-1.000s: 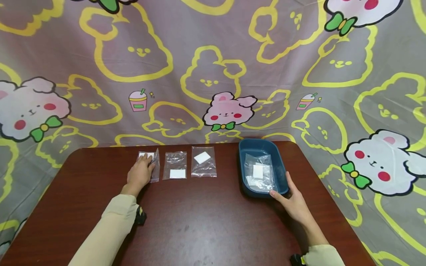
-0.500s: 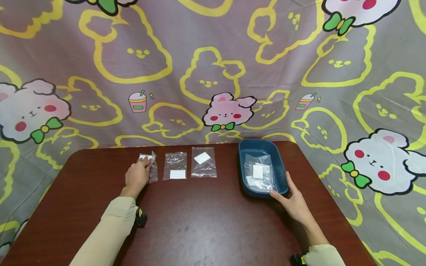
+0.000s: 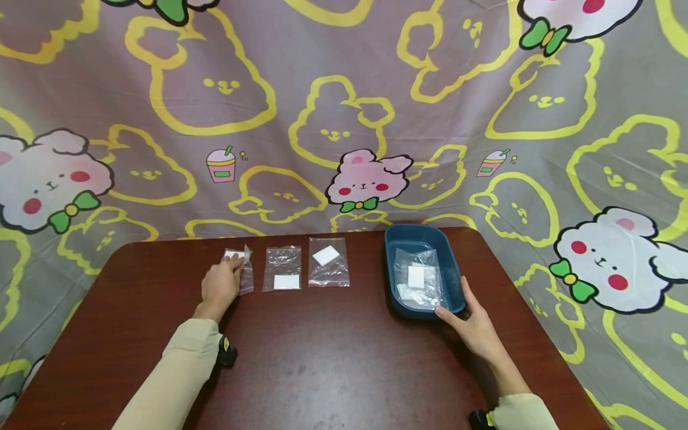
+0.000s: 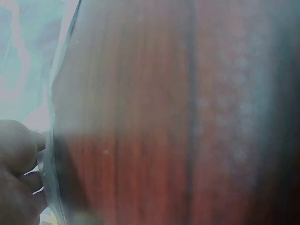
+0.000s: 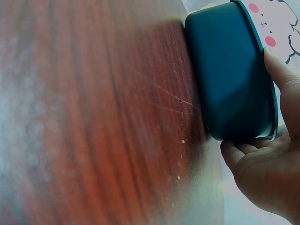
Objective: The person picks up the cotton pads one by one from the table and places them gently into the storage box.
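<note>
My left hand (image 3: 224, 278) lies on a small clear plastic bag (image 3: 244, 269) with a white pad inside, at the left end of a row of bags. Its fingers pinch the bag, whose right edge stands up off the table. The left wrist view shows fingers (image 4: 18, 154) against the bag's clear edge (image 4: 50, 187). My right hand (image 3: 466, 315) grips the near right corner of a blue tray (image 3: 420, 230), thumb along the rim and fingers (image 5: 243, 152) curled around its end. A crumpled bag with a white pad (image 3: 418, 280) lies in the blue tray (image 5: 229, 79).
Two more clear bags with white pads lie flat on the brown table (image 3: 333, 358): the middle one (image 3: 282, 270) and the right one (image 3: 328, 263). A cartoon-print cloth (image 3: 344, 107) hangs behind the table. The table's edges run close on both sides.
My left hand has drawn slightly back toward me with the left bag, which now looks bunched and shorter. The right hand and the tray have not moved.
</note>
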Demonstrator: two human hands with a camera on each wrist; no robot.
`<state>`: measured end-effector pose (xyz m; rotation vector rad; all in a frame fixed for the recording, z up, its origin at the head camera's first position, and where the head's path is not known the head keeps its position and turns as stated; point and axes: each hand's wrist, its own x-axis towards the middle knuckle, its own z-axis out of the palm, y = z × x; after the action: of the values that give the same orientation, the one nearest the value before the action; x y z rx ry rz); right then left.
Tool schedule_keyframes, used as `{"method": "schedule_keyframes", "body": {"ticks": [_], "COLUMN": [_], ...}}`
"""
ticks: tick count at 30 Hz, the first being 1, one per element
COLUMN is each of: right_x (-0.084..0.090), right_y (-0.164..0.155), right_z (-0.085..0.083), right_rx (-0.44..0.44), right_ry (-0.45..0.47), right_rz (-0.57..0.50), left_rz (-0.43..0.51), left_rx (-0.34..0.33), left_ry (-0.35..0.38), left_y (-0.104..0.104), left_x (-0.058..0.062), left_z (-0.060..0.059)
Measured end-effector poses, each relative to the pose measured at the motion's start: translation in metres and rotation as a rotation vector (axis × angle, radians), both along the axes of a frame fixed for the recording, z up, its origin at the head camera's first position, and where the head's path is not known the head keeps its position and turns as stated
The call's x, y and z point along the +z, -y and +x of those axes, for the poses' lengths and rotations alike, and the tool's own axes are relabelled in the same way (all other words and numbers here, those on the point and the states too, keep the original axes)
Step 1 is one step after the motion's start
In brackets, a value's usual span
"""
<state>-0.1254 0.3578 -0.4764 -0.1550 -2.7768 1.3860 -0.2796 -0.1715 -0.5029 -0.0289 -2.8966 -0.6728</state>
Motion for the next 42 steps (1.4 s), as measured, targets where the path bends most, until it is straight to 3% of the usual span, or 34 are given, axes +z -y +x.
{"method": "schedule_keyframes", "body": {"ticks": [9, 17, 29, 42], "right_x": [-0.001, 0.0, -0.001, -0.001], "right_y": [-0.001, -0.001, -0.002, -0.003], "right_z": [-0.001, -0.002, -0.001, 0.0], "right_rx": [0.003, 0.0, 0.004, 0.009], "right_ry": [-0.016, -0.002, 0.003, -0.003], "right_rz": [-0.003, -0.009, -0.017, -0.01], "left_rz": [-0.001, -0.026, 0.005, 0.021], "left_rx": [-0.013, -0.028, -0.044, -0.041], "left_ry": [-0.024, -0.049, -0.201, -0.284], "left_y": [0.001, 0.001, 0.003, 0.005], "left_x": [-0.001, 0.006, 0.024, 0.051], "left_z": [0.001, 0.002, 0.009, 0.013]}}
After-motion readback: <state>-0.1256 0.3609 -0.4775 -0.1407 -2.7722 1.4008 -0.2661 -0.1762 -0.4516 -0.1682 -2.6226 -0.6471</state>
